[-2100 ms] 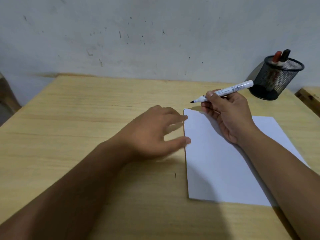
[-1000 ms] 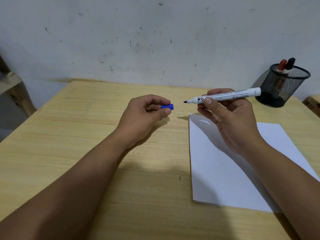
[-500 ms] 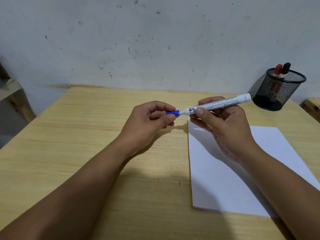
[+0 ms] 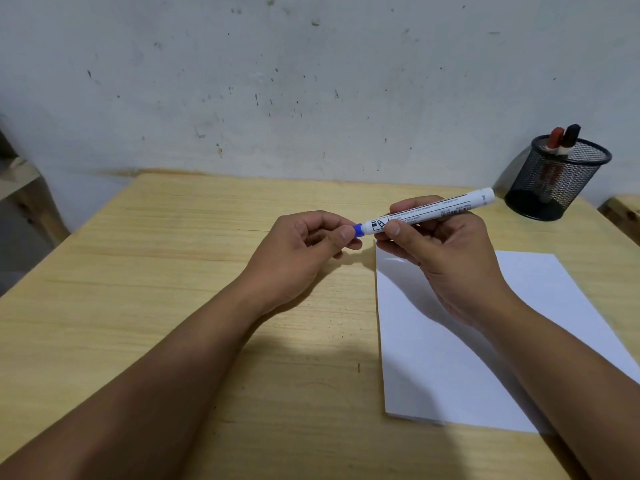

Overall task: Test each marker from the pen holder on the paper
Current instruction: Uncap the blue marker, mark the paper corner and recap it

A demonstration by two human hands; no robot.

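My right hand [image 4: 446,258] grips a white marker [image 4: 433,211] held level above the table, tip end pointing left. Over that tip sits a blue cap [image 4: 357,230], pinched between thumb and fingers of my left hand [image 4: 301,251]; most of the cap is hidden by the fingers. Under my right hand and forearm lies a white sheet of paper [image 4: 450,358], with no marks visible on it. At the back right stands a black mesh pen holder [image 4: 554,178] with a red-capped marker [image 4: 554,138] and a black-capped marker [image 4: 569,135] sticking out.
The wooden table [image 4: 156,271] runs back to a stained white wall [image 4: 311,81]. Its left edge falls away beside a wooden frame [image 4: 20,188]. Another wooden surface [image 4: 623,213] shows at the far right, behind the holder.
My left hand picked up the blue cap from the table, brought it to the marker's tip, and the cap now covers the tip. The marker's bare black tip is no longer visible.
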